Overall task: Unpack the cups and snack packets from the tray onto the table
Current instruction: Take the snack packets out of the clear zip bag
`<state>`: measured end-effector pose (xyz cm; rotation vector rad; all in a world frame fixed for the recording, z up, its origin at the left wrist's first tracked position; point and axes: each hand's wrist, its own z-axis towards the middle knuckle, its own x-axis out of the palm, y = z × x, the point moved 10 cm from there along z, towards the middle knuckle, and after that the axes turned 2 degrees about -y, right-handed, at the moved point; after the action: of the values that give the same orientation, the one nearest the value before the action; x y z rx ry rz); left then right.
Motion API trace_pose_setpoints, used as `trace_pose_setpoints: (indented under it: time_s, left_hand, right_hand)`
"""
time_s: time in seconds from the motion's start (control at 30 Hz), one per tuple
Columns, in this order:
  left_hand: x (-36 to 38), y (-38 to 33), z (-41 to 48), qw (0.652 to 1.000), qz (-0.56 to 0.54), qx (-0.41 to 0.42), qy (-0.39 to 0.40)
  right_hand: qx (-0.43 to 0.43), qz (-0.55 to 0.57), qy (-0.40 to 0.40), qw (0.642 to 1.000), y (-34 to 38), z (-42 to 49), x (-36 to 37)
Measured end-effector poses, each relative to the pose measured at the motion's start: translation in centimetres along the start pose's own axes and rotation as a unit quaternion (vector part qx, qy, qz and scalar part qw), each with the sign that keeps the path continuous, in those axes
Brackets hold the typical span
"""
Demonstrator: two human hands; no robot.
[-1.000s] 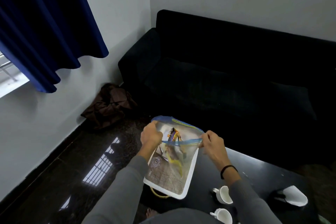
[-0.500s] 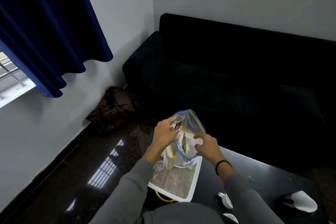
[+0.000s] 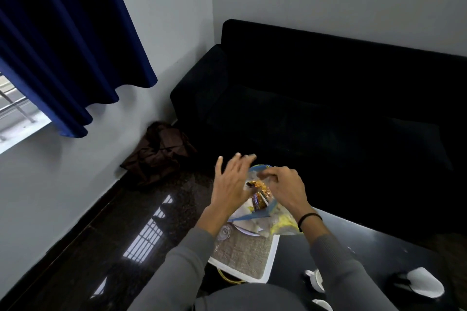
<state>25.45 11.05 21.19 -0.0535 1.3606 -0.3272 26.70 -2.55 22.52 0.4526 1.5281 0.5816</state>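
A clear zip bag with a blue seal strip is held up over the far end of the tray, which lies at the table's nine o'clock edge. The mouth of the bag is pinched by the right hand, closed on the plastic near the top. The left hand is spread open, fingers apart, just at nine o'clock of the bag; whether it touches the plastic cannot be told.

The step in hand is judged to be getting the snack packets out of the bag. It is best done with the mouth kept wide by the right hand while the packets are reached from above by the left, and with the bag kept over the tray so nothing drops to the floor.

The packets are seen as crumpled orange and brown foil behind the plastic; something yellow lies lower, at five o'clock. Two white cups stand on the table at five o'clock of the tray, partly cut off by the sleeve.
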Motion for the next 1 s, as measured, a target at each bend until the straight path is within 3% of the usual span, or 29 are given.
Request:
trace_pose_setpoints:
  time_s: [0.13, 0.27, 0.33, 0.4, 0.5, 0.6, 0.77, 0.8, 0.87, 0.9, 1.0]
  left_hand:
    - [0.2, -2.2, 0.5, 0.999, 0.043, 0.018, 0.018]
    - [-0.2, -2.0, 0.9, 0.997, 0.036, -0.049, 0.042]
    - [-0.9, -1.3, 0.8, 0.996, -0.009, -0.088, 0.018]
    - [-2.0, -0.7, 0.7, 0.991, -0.049, -0.118, -0.022]
    - [-2.8, -1.0, 0.8, 0.99, -0.086, -0.105, -0.031]
    - [-2.7, -2.3, 0.2, 0.991, -0.12, -0.052, -0.01]
    - [-1.5, -3.3, -1.4, 0.975, -0.22, 0.018, 0.02]
    - [-1.1, -2.4, -1.8, 0.954, -0.296, -0.016, 0.033]
    - [0.3, 0.5, -2.8, 0.88, -0.451, -0.144, 0.04]
    - [0.7, 2.1, -3.4, 0.863, -0.46, -0.207, 0.02]
    - [1.9, 6.5, -5.2, 0.856, -0.383, -0.347, -0.01]
  right_hand:
    - [-0.025, -0.023, -0.02, 0.999, 0.6, -0.2, -1.1]
    - [-0.05, -0.08, -0.118, 0.989, 1.9, -1.4, -2.2]
    - [-0.038, 0.003, -0.128, 0.991, 2.2, -1.9, -2.0]
    - [0.016, 0.115, -0.085, 0.99, 1.4, -2.0, -0.6]
    - [0.14, 0.289, -0.002, 0.947, 0.0, -2.2, 1.8]
    - [0.189, 0.334, 0.041, 0.923, -0.5, -2.1, 3.4]
    - [0.243, 0.411, 0.029, 0.878, -2.5, -2.0, 4.1]
    - [0.259, 0.416, 0.028, 0.871, -2.8, -2.1, 3.9]
    - [0.255, 0.442, 0.027, 0.859, -2.6, -1.8, 3.0]
    - [0.237, 0.47, 0.03, 0.85, -2.3, -1.6, 2.3]
    - [0.18, 0.55, 0.038, 0.815, -1.3, -1.1, -0.3]
